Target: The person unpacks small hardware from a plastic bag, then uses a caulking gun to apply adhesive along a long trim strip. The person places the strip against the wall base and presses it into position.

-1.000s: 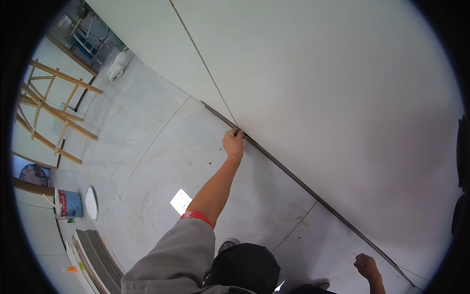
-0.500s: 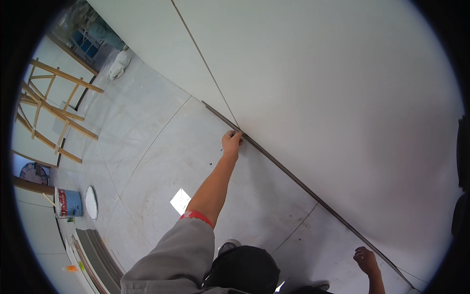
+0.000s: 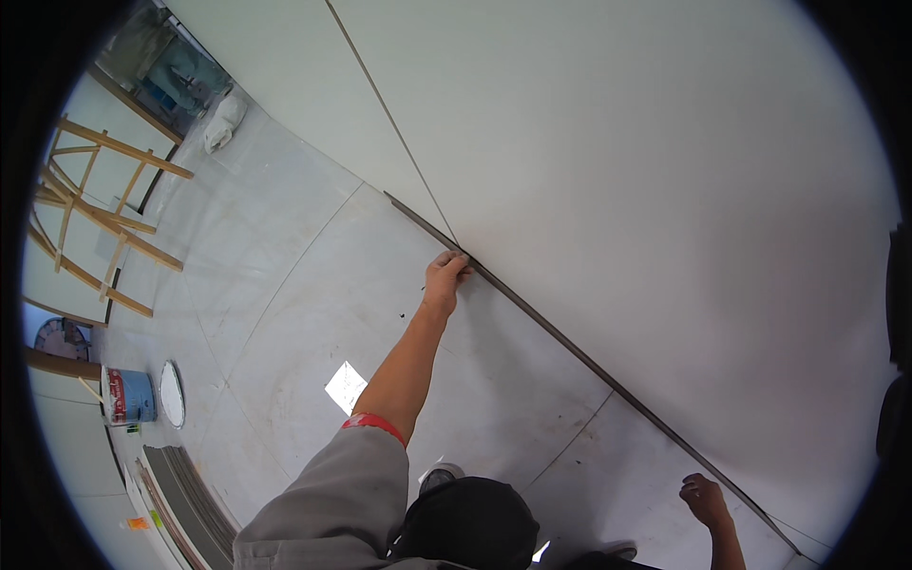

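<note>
A long, thin, dark brown skirting strip (image 3: 579, 353) runs along the foot of the pale wall (image 3: 646, 190), slanting from upper left to lower right. My left hand (image 3: 445, 278) reaches out to it, thumb and fingertips closed at the strip just below a vertical groove (image 3: 394, 123) in the wall. Farther along, near the strip's lower right part, my right hand (image 3: 703, 498) is held with curled fingers, a little apart from the strip. What the right fingers hold, if anything, is hidden. The strip's far left end (image 3: 389, 197) shows free.
Wooden trestles (image 3: 114, 209) stand at the far left. Below them are a blue-and-red bucket (image 3: 130, 395), a white-coated round lid (image 3: 172, 394) and stacked grey boards (image 3: 185, 499). A white sack (image 3: 225, 122) lies at the back. My black-clad knee (image 3: 470, 530) is close below.
The view has shifted slightly, so the scene sits a little more to the left. My left hand stays at the strip; the fingers of my right hand are curled in more.
</note>
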The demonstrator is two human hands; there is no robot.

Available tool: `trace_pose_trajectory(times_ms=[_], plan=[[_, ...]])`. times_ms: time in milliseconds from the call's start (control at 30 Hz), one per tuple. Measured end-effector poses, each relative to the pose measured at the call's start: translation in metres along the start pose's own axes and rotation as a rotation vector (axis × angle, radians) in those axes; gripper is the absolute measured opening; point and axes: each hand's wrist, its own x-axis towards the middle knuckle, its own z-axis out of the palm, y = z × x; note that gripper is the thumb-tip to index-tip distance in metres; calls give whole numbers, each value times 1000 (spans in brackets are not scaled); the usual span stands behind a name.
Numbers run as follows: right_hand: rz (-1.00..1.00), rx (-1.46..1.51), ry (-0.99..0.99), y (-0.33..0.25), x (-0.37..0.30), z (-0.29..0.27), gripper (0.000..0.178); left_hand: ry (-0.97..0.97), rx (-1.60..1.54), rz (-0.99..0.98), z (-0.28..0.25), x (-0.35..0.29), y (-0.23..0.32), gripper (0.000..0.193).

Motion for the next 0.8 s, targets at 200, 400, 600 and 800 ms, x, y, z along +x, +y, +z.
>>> trace_pose_trajectory(times_ms=[200, 400, 600, 800], plan=[[-3, -8, -12, 0, 3, 3, 28, -15, -97, -15, 0, -4, 0, 16], [-23, -18, 13, -1, 6, 2, 29, -11, -89, 47, -11, -5, 5, 14], [-64, -67, -43, -13, 10, 8, 31, -25, -146, 87, -1, -10, 13, 8], [-338, -256, -149, -96, 43, 20, 35, -132, -220, -12, -7, -6, 8, 3]])
